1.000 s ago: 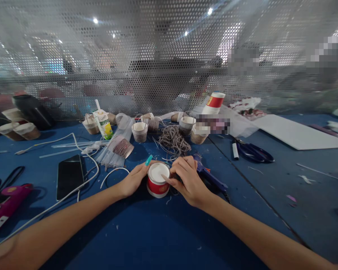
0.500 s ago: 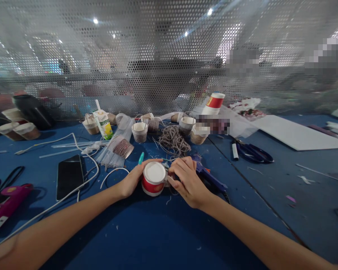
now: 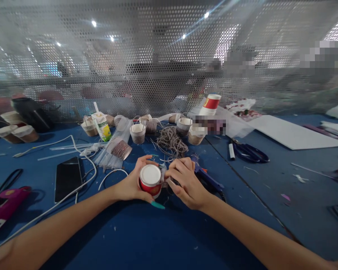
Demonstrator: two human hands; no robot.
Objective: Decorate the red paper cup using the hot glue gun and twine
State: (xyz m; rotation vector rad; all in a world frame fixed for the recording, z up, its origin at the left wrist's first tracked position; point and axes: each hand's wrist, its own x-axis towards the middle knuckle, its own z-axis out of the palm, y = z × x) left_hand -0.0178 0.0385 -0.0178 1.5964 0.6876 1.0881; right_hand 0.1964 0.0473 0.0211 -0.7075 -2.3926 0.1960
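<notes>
A small red-and-white paper cup stands upside down on the blue table, its white base facing up. My left hand is closed around its left side, fingers behind and thumb with a long teal nail across the front. Against the cup's right side, my right hand is closed in a pinch. A pale, partly see-through bit shows between those fingers and the cup, too small to name. Beyond the hands lies a tangled heap of grey-brown cord. Just right of my right hand rests a blue glue gun.
Cord-wrapped cups stand along the back before a perforated metal screen. A phone, a white cable and a pink power strip lie left. Scissors and a white board lie right, a drink carton back left.
My left thumb has swung from behind the cup round to its front, and the fingers now reach behind it. My right hand keeps its pinch beside the cup. The view has shifted slightly.
</notes>
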